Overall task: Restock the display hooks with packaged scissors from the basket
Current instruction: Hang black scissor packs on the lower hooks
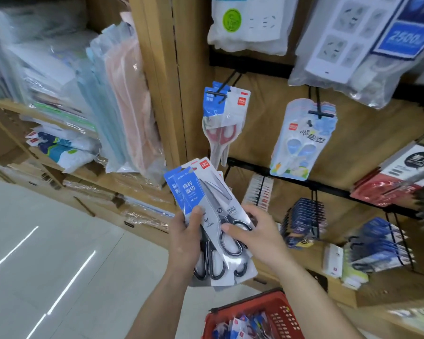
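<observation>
My left hand (185,237) grips a fanned stack of packaged black-handled scissors (207,204) on blue-and-white cards. My right hand (253,232) pinches the front pack of that stack, thumb on its face over the handles. Both hands hold the stack in front of the display wall, below a black hook (227,88) that carries packs of red-handled scissors (224,121). A second hook (318,104) to the right holds light-blue children's scissors (300,145). The red basket (277,311) with more packs stands at the bottom, below my right forearm.
Power strips in bags (353,45) hang above the hooks. Further hooks with dark-blue packs (304,216) and red packs (387,189) fill the lower right. Wooden shelves with bagged stationery (83,94) stand at left. Pale tiled floor (47,253) lies lower left.
</observation>
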Tool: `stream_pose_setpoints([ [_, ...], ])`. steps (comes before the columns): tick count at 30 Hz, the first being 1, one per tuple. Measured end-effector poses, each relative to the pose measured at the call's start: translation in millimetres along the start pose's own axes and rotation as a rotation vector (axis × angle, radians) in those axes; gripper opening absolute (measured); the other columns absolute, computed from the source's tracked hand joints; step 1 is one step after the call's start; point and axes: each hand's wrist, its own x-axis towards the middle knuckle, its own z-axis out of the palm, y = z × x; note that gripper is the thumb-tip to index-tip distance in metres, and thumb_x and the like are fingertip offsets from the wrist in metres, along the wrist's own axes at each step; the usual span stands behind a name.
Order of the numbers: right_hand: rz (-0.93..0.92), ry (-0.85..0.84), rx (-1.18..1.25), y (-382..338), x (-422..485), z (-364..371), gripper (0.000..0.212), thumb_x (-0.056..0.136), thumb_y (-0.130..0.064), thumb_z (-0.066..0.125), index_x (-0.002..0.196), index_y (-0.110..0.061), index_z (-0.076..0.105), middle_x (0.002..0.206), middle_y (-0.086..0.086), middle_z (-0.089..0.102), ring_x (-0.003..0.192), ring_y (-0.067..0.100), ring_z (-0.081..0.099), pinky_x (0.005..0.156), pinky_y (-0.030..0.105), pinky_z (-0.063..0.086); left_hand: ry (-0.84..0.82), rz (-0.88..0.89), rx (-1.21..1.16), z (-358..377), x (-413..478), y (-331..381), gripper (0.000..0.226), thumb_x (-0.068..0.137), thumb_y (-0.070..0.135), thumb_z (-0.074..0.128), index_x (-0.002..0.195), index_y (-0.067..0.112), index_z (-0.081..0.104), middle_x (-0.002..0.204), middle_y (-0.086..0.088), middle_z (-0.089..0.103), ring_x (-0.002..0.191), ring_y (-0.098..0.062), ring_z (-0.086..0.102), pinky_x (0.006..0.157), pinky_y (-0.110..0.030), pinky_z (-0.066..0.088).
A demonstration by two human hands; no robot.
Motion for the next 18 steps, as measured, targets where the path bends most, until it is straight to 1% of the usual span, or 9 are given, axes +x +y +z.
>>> stream_pose_setpoints([
  [1, -0.004, 0.033, 0.037, 3, -4, -1, 0.031, 0.081, -0.008, 0.085, 0.109, -0.011, 0.072, 0.094, -0.002, 0.079, 0.083, 0.008, 0.075, 0.066, 0.016, 0.053, -0.003, -0.012, -0.004, 3, -1, -2, 0.022, 0.106, 0.026, 0.057, 0.109, 0.01, 0.072, 0.1, -0.005, 0.08, 0.093, -0.024, 0.076, 0.081, -0.037, 0.061],
  [3, -0.015, 0.096, 0.097, 10, -11, -3, 0.029, 0.083, -0.005, 0.083, 0.109, -0.009, 0.072, 0.093, -0.001, 0.079, 0.08, 0.007, 0.074, 0.064, 0.015, 0.053, -0.008, -0.009, 0.013, 8, -3, -4, 0.022, 0.106, 0.029, 0.058, 0.111, 0.014, 0.072, 0.105, -0.004, 0.079, 0.1, -0.029, 0.075, 0.092, -0.052, 0.059],
  [5, -0.023, 0.166, 0.154, 15, -15, -6, 0.026, 0.085, -0.007, 0.082, 0.108, -0.011, 0.07, 0.092, -0.003, 0.078, 0.081, 0.007, 0.074, 0.065, 0.016, 0.053, -0.009, 0.031, 0.048, 13, -6, -3, 0.023, 0.103, 0.035, 0.06, 0.113, 0.019, 0.072, 0.108, -0.001, 0.079, 0.103, -0.026, 0.075, 0.095, -0.056, 0.057],
  [8, -0.04, 0.215, 0.212, 23, -17, -11, 0.027, 0.086, -0.008, 0.081, 0.11, -0.011, 0.069, 0.097, 0.001, 0.078, 0.089, 0.014, 0.075, 0.071, 0.022, 0.057, -0.013, 0.074, 0.089, 19, -10, -5, 0.032, 0.093, 0.043, 0.06, 0.114, 0.021, 0.071, 0.107, 0.003, 0.078, 0.102, -0.021, 0.074, 0.094, -0.052, 0.057],
  [10, -0.045, 0.216, 0.246, 28, -19, -15, 0.028, 0.086, -0.005, 0.08, 0.111, -0.01, 0.067, 0.096, -0.001, 0.078, 0.087, 0.012, 0.075, 0.069, 0.021, 0.056, -0.014, 0.084, 0.104, 22, -10, -7, 0.031, 0.093, 0.043, 0.06, 0.111, 0.021, 0.071, 0.105, 0.002, 0.078, 0.1, -0.022, 0.074, 0.092, -0.05, 0.058],
  [13, -0.056, 0.201, 0.271, 31, -22, -20, 0.026, 0.087, -0.001, 0.077, 0.109, -0.009, 0.065, 0.088, -0.009, 0.077, 0.08, 0.005, 0.074, 0.065, 0.017, 0.055, -0.011, 0.102, 0.124, 25, -8, -12, 0.018, 0.101, 0.03, 0.063, 0.11, 0.017, 0.071, 0.103, 0.002, 0.078, 0.097, -0.019, 0.074, 0.084, -0.041, 0.058],
  [15, -0.063, 0.202, 0.268, 34, -23, -25, 0.025, 0.087, -0.001, 0.077, 0.108, -0.008, 0.065, 0.087, -0.01, 0.077, 0.079, 0.005, 0.073, 0.064, 0.017, 0.054, -0.011, 0.117, 0.143, 26, -7, -15, 0.012, 0.104, 0.022, 0.062, 0.109, 0.015, 0.07, 0.103, 0.002, 0.078, 0.096, -0.017, 0.073, 0.08, -0.034, 0.056],
  [16, -0.061, 0.209, 0.269, 36, -24, -27, 0.025, 0.087, -0.002, 0.077, 0.107, -0.009, 0.064, 0.087, -0.009, 0.077, 0.079, 0.005, 0.074, 0.065, 0.017, 0.054, -0.017, 0.126, 0.15, 26, -7, -16, 0.012, 0.104, 0.022, 0.062, 0.109, 0.015, 0.07, 0.103, 0.002, 0.078, 0.096, -0.017, 0.073, 0.08, -0.033, 0.056],
  [18, -0.052, 0.22, 0.265, 42, -25, -32, 0.027, 0.086, -0.006, 0.079, 0.109, -0.013, 0.064, 0.09, -0.008, 0.078, 0.083, 0.008, 0.074, 0.067, 0.019, 0.056, -0.029, 0.134, 0.157, 28, -9, -16, 0.015, 0.103, 0.026, 0.063, 0.108, 0.015, 0.07, 0.103, 0.002, 0.078, 0.097, -0.019, 0.074, 0.082, -0.036, 0.058],
])
